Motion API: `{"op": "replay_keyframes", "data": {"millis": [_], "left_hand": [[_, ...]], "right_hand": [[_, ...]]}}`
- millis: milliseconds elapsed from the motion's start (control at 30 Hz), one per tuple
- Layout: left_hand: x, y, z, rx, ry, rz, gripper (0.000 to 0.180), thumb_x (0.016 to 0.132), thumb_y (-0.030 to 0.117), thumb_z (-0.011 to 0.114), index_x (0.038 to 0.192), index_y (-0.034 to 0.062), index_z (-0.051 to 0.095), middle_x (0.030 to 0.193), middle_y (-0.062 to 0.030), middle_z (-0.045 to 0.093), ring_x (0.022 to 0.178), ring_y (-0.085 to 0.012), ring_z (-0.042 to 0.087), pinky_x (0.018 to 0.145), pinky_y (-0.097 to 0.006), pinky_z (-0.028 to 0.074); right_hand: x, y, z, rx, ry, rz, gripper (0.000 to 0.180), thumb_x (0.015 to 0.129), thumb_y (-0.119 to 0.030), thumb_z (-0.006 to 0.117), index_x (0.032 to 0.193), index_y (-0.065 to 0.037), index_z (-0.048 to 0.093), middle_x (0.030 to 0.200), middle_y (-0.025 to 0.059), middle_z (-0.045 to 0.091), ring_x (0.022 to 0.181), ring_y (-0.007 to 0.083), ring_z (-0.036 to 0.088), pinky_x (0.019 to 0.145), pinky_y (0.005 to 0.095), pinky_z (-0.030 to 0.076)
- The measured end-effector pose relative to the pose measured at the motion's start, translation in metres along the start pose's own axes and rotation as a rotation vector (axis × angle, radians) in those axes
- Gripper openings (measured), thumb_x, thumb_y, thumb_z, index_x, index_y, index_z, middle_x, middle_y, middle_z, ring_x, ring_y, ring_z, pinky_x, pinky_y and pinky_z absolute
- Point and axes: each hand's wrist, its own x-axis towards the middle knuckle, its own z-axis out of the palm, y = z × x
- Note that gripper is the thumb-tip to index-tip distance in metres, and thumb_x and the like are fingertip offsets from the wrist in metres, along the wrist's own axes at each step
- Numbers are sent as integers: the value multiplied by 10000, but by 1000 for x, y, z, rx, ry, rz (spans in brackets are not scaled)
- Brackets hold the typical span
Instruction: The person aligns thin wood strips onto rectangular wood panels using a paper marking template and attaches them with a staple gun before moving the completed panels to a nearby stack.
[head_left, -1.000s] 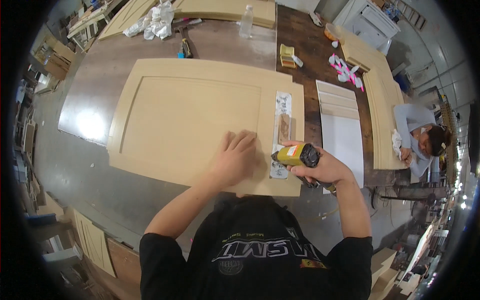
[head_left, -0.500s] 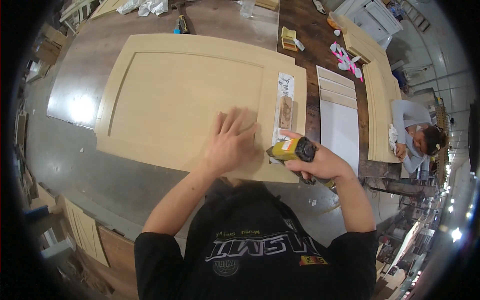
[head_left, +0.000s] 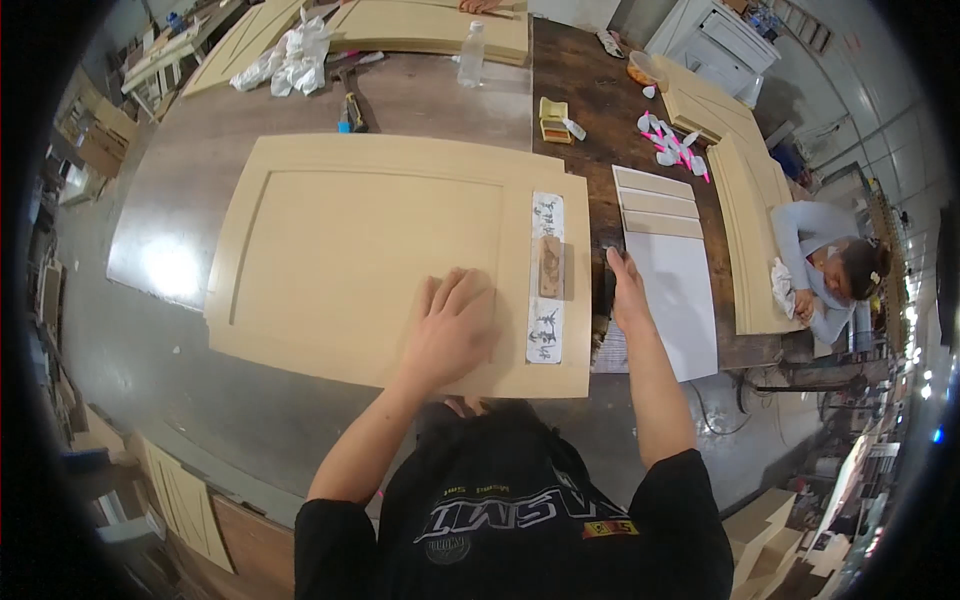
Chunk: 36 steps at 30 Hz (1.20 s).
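A pale yellow cabinet door panel with a recessed middle lies in front of me on the table. My left hand rests on its near right part, fingers slightly bent and apart, holding nothing. Beyond the panel's right edge, my right hand is closed around the dark part of a nail gun, most of which is hidden. Along the panel's right side lies a white strip with dark handwriting, and a small brown wooden block sits on it.
Right of the panel is a white board with several thin strips across its far end. Farther back are a yellow box, pink-and-white pieces, a clear bottle and a hammer. A co-worker leans over panels at right.
My right hand has moved right with the nail gun, off the panel and past its edge. My left hand stays on the panel. The view has shifted, showing more of the table's far side.
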Motion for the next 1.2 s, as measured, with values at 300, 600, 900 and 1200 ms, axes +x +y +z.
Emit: {"op": "replay_keyframes", "data": {"millis": [300,600,900,1200], "left_hand": [[6,5,0,-5,37,40,586,877,330,775,1401,120,619,1578,-168,468,1505,-405,366,1244,-614,236],[4,7,3,37,109,-19,569,836,314,808,1356,133,663,1524,-125,530,1489,-346,409,1239,-603,266],[-10,5,-2,38,28,-32,559,895,358,747,1408,173,627,1548,-74,504,1531,-299,343,1267,-585,234],[-117,-62,-30,385,56,153,646,821,292,720,1454,221,614,1333,-44,616,1271,-265,555,1080,-466,432]], "right_hand": [[-84,-95,79,-1238,-382,-216,608,963,-472,672,1491,-185,584,975,108,774,911,283,749,860,434,536],[-71,-60,55,-661,104,-728,546,900,-251,673,1427,-111,631,678,50,638,576,190,593,658,376,498],[-40,16,-74,-1138,-86,-316,483,972,-344,680,1406,-133,652,1000,179,733,919,407,685,871,492,547],[-62,19,-89,-947,-95,-605,587,860,-140,756,1430,-113,617,1328,193,632,1259,388,568,1098,456,461]]}}
